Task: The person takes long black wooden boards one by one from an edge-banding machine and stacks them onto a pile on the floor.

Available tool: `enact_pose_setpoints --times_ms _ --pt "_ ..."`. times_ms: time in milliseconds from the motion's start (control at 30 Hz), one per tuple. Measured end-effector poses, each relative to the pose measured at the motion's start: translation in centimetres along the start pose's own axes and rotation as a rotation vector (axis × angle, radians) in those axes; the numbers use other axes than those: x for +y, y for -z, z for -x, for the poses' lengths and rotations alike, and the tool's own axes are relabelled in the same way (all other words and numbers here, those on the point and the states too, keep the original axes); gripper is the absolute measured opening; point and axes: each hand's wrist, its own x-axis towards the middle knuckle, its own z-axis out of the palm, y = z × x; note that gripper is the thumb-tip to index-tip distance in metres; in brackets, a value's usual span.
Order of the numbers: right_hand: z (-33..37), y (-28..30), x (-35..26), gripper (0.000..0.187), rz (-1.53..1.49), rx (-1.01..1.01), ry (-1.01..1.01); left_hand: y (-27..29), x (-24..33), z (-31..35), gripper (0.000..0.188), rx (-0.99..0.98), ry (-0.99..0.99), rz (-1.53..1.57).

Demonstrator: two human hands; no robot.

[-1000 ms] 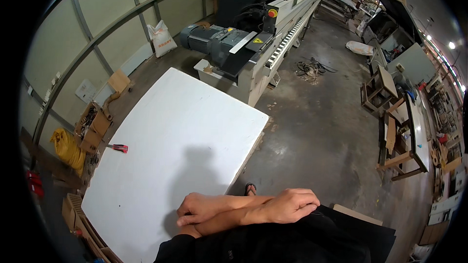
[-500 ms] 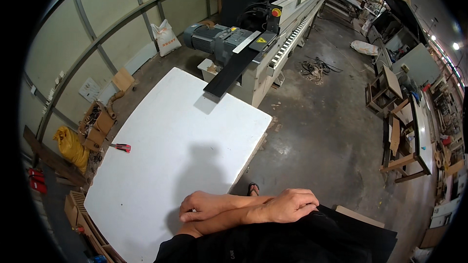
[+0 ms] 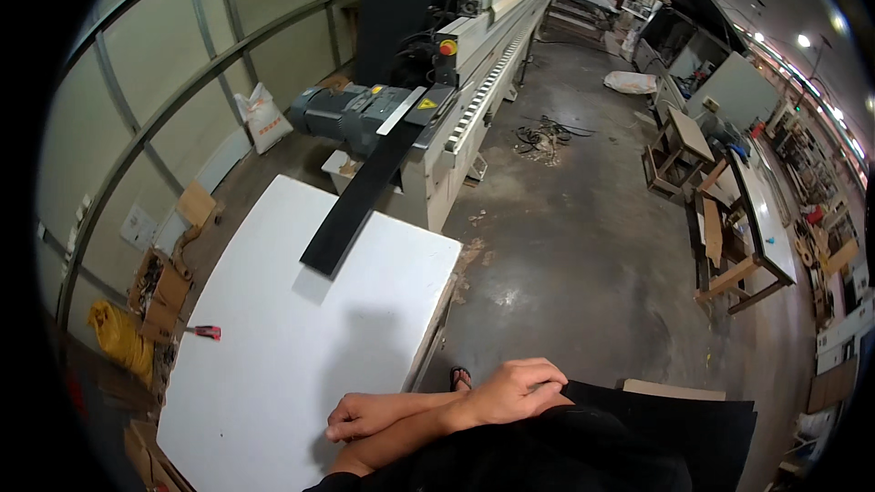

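Observation:
My forearms are crossed low in the view. The left forearm lies on top, so my left hand [image 3: 524,390] is on the right side, fingers bent in, beside black sheets [image 3: 670,424]. On the left side, my right hand [image 3: 356,415] curls close to my left elbow, over the white tabletop [image 3: 246,383]. Neither hand shows anything in it. Farther off, a long black strip [image 3: 357,200] sticks out of a machine [image 3: 465,132], its near end above the tabletop and casting a shadow. A red utility knife [image 3: 206,332] lies at the table's left edge.
A grey motor [image 3: 342,116] sits on the machine's left side, and a red stop button [image 3: 447,47] above. Left of the table are a cardboard box [image 3: 164,292], a yellow sack [image 3: 120,337] and a white sack [image 3: 264,120]. A workbench [image 3: 761,210] stands at the right.
The black strip has come farther out of the machine, over the tabletop toward me. The view has shifted, moving the machine left in the picture. My arms stay crossed.

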Motion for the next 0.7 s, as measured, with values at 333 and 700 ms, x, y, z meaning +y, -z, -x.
enact_pose_setpoints --times_ms 333,700 --pt "11.2 7.2 6.2 0.036 0.060 0.704 -0.415 18.1 -10.0 5.4 0.035 0.637 0.005 -0.986" --pt "24.0 4.5 13.9 0.027 -0.465 1.251 -0.539 28.0 -13.7 16.6 0.112 0.657 1.064 -1.155"
